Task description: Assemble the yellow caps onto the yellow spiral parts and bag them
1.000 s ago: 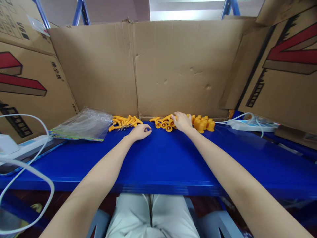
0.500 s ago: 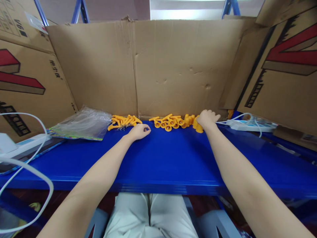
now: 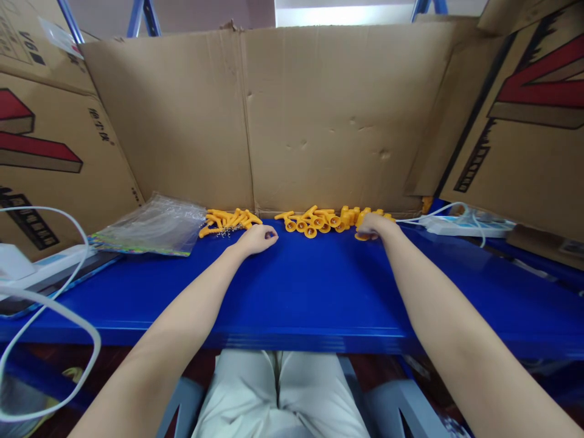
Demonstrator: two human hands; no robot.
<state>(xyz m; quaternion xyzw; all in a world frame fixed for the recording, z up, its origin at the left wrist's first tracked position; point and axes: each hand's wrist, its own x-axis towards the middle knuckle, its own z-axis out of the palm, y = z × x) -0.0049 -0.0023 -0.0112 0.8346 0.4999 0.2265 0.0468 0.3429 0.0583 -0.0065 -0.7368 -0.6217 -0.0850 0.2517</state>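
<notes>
My left hand (image 3: 257, 239) rests on the blue table (image 3: 292, 286) with its fingers curled, thumb and forefinger pinched near a small dark thing I cannot make out. My right hand (image 3: 375, 225) is closed on a chunky orange plastic piece (image 3: 362, 236) at the right end of the row. Orange cup-ended pieces (image 3: 312, 222) lie in a heap between my hands at the back. A pile of long orange stick pieces (image 3: 227, 220) lies just beyond my left hand.
A cardboard wall (image 3: 319, 115) closes off the back, with printed boxes (image 3: 45, 140) on both sides. A clear plastic bag (image 3: 152, 226) lies at the back left. White power strips with cables sit at the far right (image 3: 460, 226) and at the left edge (image 3: 36, 267).
My right hand went from the cup-ended heap to the chunky pieces on the right, closed on one and drew it slightly toward me. My left hand stayed put.
</notes>
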